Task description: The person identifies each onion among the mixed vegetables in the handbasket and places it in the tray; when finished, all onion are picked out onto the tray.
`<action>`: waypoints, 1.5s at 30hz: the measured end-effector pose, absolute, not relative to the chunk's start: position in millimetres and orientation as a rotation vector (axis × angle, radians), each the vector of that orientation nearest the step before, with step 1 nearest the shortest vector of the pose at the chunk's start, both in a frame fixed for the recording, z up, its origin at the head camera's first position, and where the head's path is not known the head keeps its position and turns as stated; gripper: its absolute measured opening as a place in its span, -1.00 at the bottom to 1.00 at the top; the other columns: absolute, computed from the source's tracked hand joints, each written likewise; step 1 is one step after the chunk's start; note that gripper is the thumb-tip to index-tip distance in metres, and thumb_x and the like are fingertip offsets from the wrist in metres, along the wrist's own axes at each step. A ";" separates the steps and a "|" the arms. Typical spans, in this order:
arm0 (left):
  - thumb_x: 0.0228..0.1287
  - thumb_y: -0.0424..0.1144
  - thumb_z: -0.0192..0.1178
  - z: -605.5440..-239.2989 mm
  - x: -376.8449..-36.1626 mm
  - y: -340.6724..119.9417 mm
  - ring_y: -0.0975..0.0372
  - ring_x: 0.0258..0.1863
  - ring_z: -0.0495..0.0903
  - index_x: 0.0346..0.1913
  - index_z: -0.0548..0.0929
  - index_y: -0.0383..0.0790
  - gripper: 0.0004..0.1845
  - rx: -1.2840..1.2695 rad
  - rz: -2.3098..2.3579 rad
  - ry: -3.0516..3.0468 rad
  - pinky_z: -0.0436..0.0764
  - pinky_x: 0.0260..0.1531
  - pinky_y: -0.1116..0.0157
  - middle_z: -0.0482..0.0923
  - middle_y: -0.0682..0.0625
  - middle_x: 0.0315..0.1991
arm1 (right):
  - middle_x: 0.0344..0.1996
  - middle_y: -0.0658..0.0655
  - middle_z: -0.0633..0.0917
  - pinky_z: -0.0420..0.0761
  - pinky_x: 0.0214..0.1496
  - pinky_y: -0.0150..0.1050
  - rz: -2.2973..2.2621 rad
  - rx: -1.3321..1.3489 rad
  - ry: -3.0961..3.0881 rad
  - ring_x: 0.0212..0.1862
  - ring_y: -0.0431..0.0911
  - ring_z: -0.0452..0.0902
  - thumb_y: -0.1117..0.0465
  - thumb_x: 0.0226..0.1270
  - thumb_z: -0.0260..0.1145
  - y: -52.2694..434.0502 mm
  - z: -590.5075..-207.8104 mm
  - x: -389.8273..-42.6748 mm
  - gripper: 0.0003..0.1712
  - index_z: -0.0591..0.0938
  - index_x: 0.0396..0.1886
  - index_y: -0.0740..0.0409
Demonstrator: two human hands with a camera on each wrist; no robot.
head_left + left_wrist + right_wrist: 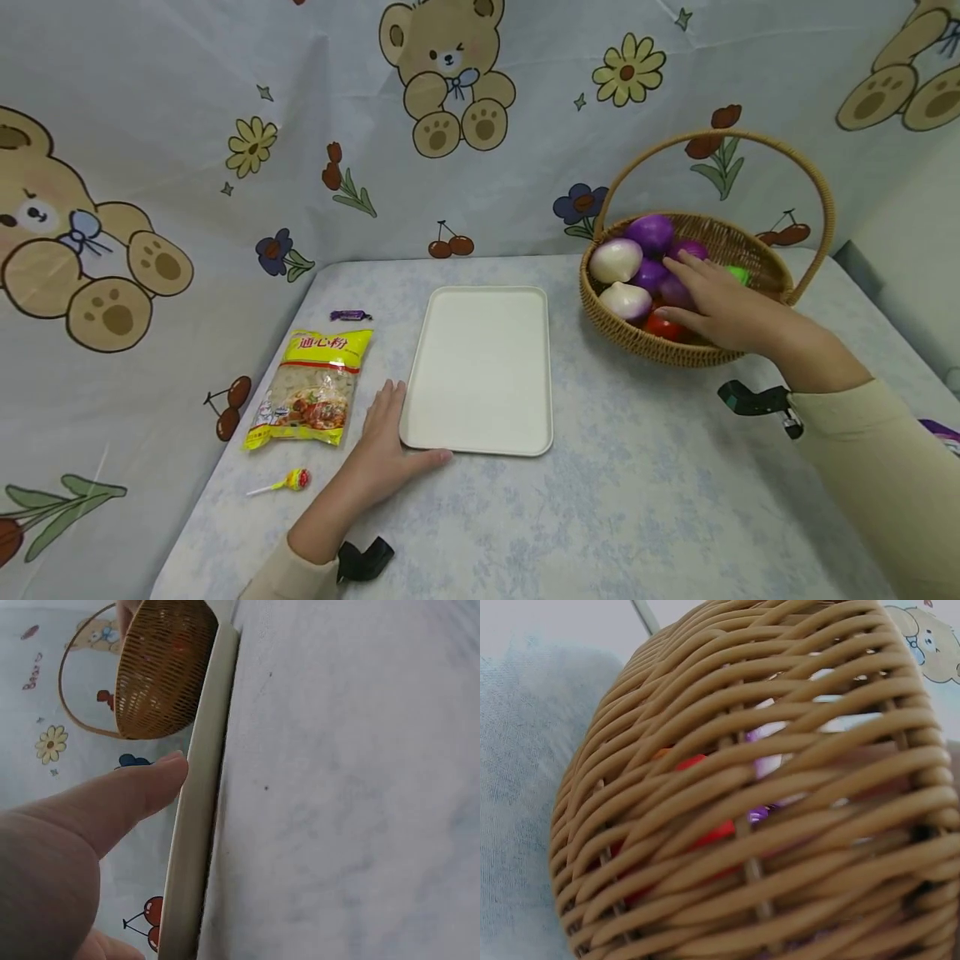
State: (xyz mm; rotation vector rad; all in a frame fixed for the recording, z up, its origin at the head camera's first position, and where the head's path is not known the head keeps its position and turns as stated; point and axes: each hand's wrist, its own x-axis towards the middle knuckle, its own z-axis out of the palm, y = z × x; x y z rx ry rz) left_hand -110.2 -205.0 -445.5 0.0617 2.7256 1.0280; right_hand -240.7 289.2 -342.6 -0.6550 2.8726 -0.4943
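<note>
on table, basket of onions

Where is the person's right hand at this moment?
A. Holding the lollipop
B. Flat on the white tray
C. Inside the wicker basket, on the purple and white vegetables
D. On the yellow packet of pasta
C: the right hand reaches over the rim of the wicker basket onto the purple and white vegetables.
</note>
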 end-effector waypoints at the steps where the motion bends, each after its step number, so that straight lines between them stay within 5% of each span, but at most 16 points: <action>1: 0.03 0.41 0.52 -447.0 -110.6 -205.6 -0.17 0.63 -0.42 0.73 -0.17 -0.23 0.48 0.073 1.023 2.733 -0.19 0.50 -0.32 -0.37 -0.23 0.70 | 0.55 0.66 -0.01 -0.14 0.53 0.42 -0.491 -0.669 2.884 0.55 0.55 -0.15 -0.03 0.64 0.26 289.0 -343.9 -240.9 -0.04 0.06 0.62 0.52; 12: 0.12 0.38 0.49 -455.3 -109.2 -208.5 -0.03 0.65 -0.41 0.71 -0.15 -0.30 0.42 0.157 1.033 2.774 -0.31 0.55 -0.16 -0.25 -0.21 0.70 | 0.44 0.66 0.26 0.15 0.45 0.46 -0.431 -0.715 3.003 0.44 0.57 0.14 0.37 0.56 0.29 287.4 -354.0 -246.4 -0.30 0.24 0.51 0.60; 26: 0.13 0.40 0.47 -456.3 -107.2 -209.6 0.06 0.66 -0.33 0.73 -0.06 -0.16 0.34 0.160 1.066 2.767 -0.23 0.57 -0.14 -0.15 -0.08 0.70 | 0.46 0.56 0.29 0.17 0.48 0.39 -0.629 -0.692 3.109 0.48 0.47 0.14 0.37 0.53 0.33 276.7 -344.0 -227.1 -0.31 0.30 0.52 0.50; 36: 0.13 0.39 0.47 -456.7 -106.5 -210.1 0.06 0.66 -0.31 0.73 -0.05 -0.17 0.34 0.163 1.071 2.768 -0.21 0.57 -0.14 -0.13 -0.08 0.70 | 0.47 0.39 0.40 0.42 0.30 0.39 -0.770 -1.037 3.238 0.47 0.38 0.29 0.51 0.28 0.51 235.4 -320.0 -190.0 -0.19 0.43 0.51 0.38; 45: 0.13 0.39 0.47 -456.6 -107.2 -210.0 0.06 0.66 -0.29 0.73 -0.04 -0.19 0.33 0.177 1.063 2.778 -0.19 0.57 -0.13 -0.11 -0.09 0.70 | 0.42 0.26 0.51 0.52 0.33 0.14 -0.918 -1.497 3.081 0.43 0.18 0.41 0.50 0.20 0.58 174.3 -329.0 -165.1 -0.23 0.55 0.43 0.31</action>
